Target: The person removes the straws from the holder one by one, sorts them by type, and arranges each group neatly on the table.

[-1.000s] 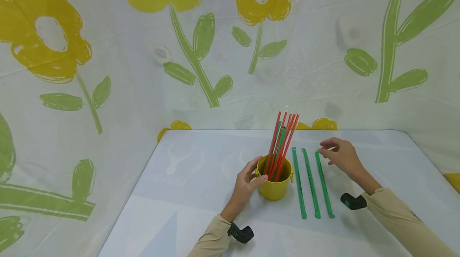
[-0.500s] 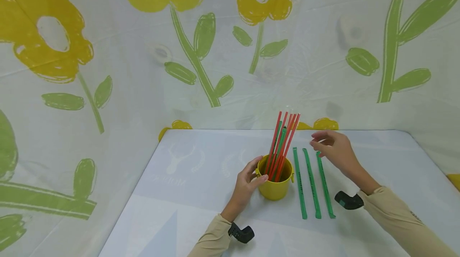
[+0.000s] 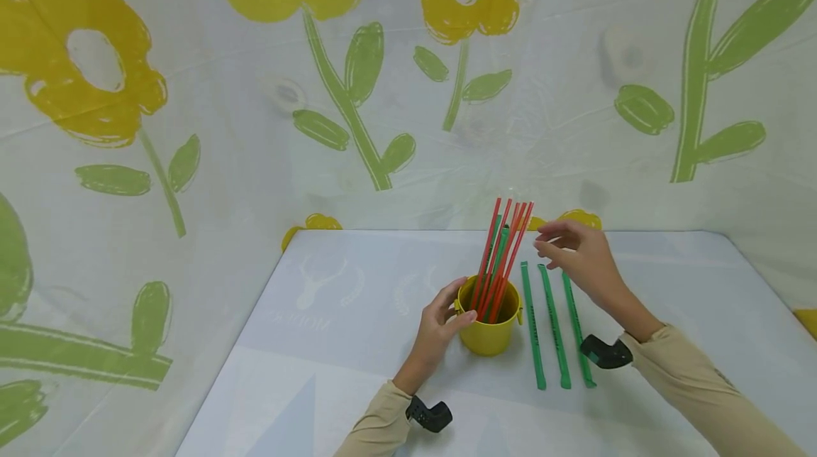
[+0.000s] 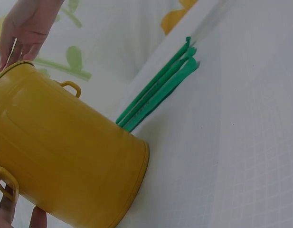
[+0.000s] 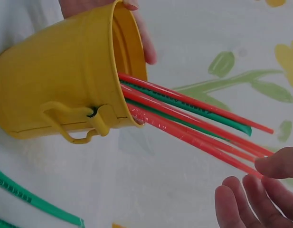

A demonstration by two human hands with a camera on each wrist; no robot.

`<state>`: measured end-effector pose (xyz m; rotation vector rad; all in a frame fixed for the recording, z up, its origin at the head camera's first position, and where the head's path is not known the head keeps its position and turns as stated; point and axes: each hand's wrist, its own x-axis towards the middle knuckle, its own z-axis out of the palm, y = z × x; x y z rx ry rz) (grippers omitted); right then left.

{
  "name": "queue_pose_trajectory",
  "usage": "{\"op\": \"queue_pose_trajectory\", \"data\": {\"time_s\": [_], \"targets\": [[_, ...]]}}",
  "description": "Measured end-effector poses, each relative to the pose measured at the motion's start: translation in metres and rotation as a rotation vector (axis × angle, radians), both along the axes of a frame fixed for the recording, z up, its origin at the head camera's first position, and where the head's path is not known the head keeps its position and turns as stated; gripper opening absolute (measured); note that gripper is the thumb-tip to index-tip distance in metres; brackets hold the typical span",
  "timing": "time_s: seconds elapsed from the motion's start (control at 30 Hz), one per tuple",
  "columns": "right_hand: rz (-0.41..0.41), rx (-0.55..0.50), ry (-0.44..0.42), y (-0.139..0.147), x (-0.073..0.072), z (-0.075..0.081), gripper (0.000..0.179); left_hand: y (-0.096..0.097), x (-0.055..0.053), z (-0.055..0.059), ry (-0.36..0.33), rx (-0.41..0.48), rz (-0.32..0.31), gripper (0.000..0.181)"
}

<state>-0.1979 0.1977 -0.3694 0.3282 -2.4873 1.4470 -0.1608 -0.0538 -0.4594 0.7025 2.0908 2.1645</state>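
Observation:
A yellow bucket (image 3: 488, 340) with small side handles stands upright on the table. My left hand (image 3: 434, 329) grips its left side, thumb over the rim. Red straws (image 3: 488, 248) lean out of it toward the upper right, some in clear wrapping, among green-wrapped straws (image 5: 234, 125). My right hand (image 3: 587, 258) is just right of the straw tops, thumb and fingers bent and apart. In the right wrist view, its thumb and fingertips (image 5: 274, 164) overlap the ends of the red straws, with nothing gripped.
Three green-wrapped straws (image 3: 554, 326) lie side by side on the white table (image 3: 357, 343), right of the bucket; the right forearm passes close over the rightmost. A white curtain (image 3: 242, 159) printed with yellow flowers hangs behind the table.
My right hand has moved left, from above the rightmost green straw to beside the tops of the red straws. My left hand and the bucket have stayed put.

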Motion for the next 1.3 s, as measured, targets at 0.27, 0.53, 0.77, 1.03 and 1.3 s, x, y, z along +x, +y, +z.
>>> {"op": "queue_pose_trajectory", "data": {"time_s": [0.27,0.53,0.77,1.03,1.3], "targets": [[0.001,-0.014,-0.009,-0.009,-0.001,0.004,0.032,0.000,0.000,0.000,-0.008,0.010,-0.004,0.058],[0.024,-0.035,-0.049,-0.018,-0.006,0.004,0.035,0.001,0.000,-0.001,-0.015,0.012,0.000,0.058],[0.033,-0.017,-0.061,-0.027,-0.008,0.005,0.037,-0.001,-0.001,-0.001,-0.021,-0.007,0.000,0.058],[0.062,-0.019,0.028,-0.034,-0.012,0.005,0.029,-0.001,-0.001,0.000,-0.019,-0.007,0.003,0.058],[0.004,0.112,0.252,-0.044,-0.017,-0.003,0.031,0.000,-0.001,0.001,-0.022,-0.013,0.004,0.057]]}}
